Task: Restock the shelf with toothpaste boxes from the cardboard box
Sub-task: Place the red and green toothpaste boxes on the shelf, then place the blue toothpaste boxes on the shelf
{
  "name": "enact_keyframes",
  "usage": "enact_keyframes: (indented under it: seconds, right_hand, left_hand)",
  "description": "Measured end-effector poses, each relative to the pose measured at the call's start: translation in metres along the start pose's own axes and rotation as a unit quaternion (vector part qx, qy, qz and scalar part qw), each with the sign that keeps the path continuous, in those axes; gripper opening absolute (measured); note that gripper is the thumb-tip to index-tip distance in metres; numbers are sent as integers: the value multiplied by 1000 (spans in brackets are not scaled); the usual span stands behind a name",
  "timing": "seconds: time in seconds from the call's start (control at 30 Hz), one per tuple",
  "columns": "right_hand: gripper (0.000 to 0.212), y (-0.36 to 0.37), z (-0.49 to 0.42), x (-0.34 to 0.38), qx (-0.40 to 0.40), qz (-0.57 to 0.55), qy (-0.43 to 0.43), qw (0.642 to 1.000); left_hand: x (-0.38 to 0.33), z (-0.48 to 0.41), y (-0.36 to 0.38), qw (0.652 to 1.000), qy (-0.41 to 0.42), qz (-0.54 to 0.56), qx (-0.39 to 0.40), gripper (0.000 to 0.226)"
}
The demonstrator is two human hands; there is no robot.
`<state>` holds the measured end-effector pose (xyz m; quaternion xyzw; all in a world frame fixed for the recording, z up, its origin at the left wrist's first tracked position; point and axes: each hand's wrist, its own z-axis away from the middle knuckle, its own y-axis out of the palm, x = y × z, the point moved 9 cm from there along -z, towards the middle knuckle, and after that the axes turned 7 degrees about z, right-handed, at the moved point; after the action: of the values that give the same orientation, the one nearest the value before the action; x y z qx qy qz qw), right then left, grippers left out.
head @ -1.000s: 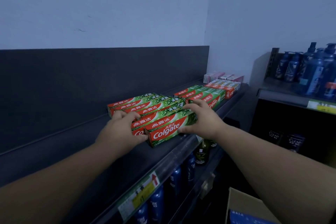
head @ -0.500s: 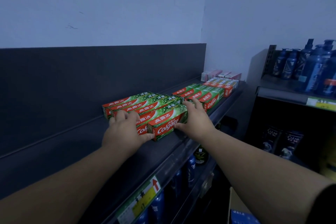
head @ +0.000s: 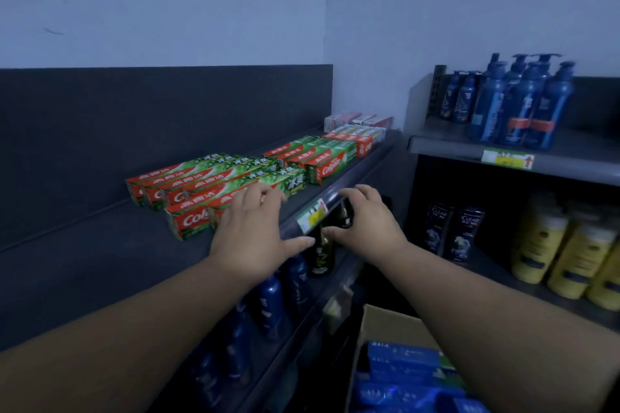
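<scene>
The left hand [head: 250,238], fingers spread, lay over the near ends of the front toothpaste boxes [head: 214,184] on the dark shelf [head: 100,261]. The right hand [head: 364,225] hung loose, holding nothing, at the shelf's front edge. The cardboard box [head: 385,325] stood below, to the right.

Two hands are in view: the left hand [head: 250,238] and the right hand [head: 364,221]. The near green-and-red toothpaste boxes [head: 201,184] number six, four in the back row and two in front. The farther green-and-red toothpaste boxes [head: 312,156] number four. There is one cardboard box [head: 385,325]. Two dark CLEAR bottles [head: 453,231], three yellow bottles [head: 570,258] and two yellow-green price tags [head: 312,216] show plainly. The blue pump bottles [head: 516,104] overlap too much for an exact count.
</scene>
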<state>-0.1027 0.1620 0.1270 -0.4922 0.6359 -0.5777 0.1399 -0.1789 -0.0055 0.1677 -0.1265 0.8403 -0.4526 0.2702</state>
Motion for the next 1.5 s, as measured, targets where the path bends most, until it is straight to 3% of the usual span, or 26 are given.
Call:
enact_keyframes:
  seconds: [0.37,0.73,0.97,1.17,1.37,1.5]
  right_hand:
    - [77,-17,128,-190,70,32,111,991]
    - [71,25,233,-317,173,12,206,963]
    - [69,65,255,-346,231,-5,234,944]
    - [72,103,238,-341,234,-78,277,929]
    - [69,142,211,-346,187,-188,390,882]
    - [44,162,202,-350,134,-282,468,826]
  left_hand:
    - [-110,61,155,987,-24,37,156,72]
    - [-129,150,275,954,-119,32,274,62]
    - [-132,168,322,939,-118,30,323,62]
    - [-116,161,355,925,-130,31,355,67]
    - [-98,152,373,922,-140,78,352,67]
    - [-90,146,377,925,-135,107,339,68]
